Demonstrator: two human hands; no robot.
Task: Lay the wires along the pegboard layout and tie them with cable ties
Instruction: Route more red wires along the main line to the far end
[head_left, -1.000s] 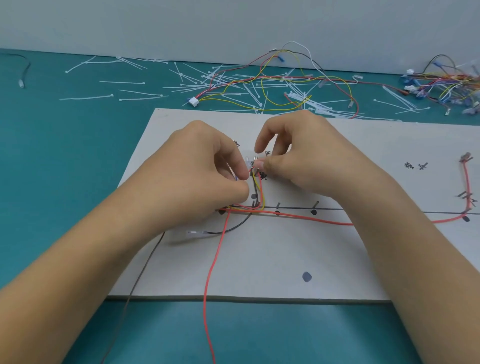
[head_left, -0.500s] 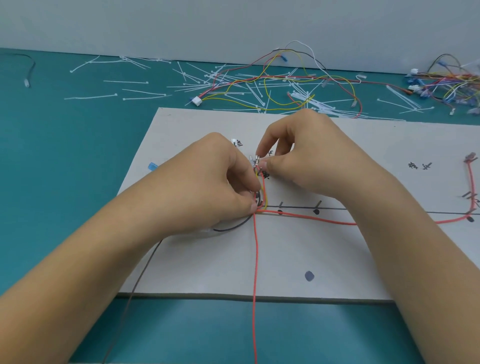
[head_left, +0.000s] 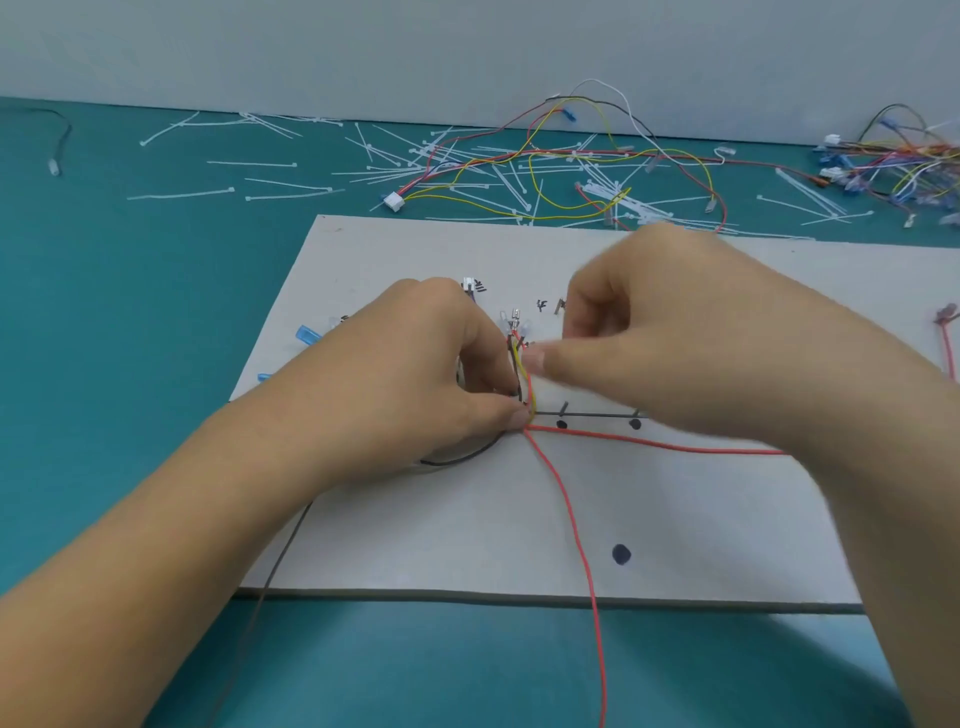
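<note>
Teal tabletop (head_left: 130, 312), pale grey wall (head_left: 363, 47)

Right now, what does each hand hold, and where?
Left hand pinches the wire bundle at its lower bend; right hand, blurred, seems to pinch it higher, below the terminals.

Two hands meet at the centre, left hand (head_left: 415, 374) and right hand (head_left: 675, 343), over one grey board (head_left: 675, 545) on one teal table (head_left: 130, 312). Between them run at least three wires (head_left: 523, 382): red, yellow, dark. Three dark dots (head_left: 621, 554) mark the board; two blue terminals (head_left: 306, 335) lie at 9 o'clock. White cable ties (head_left: 288, 185), beyond counting, litter 12 o'clock, with one loose harness (head_left: 613, 154); one tangled heap (head_left: 904, 161) sits at 2 o'clock.
</note>
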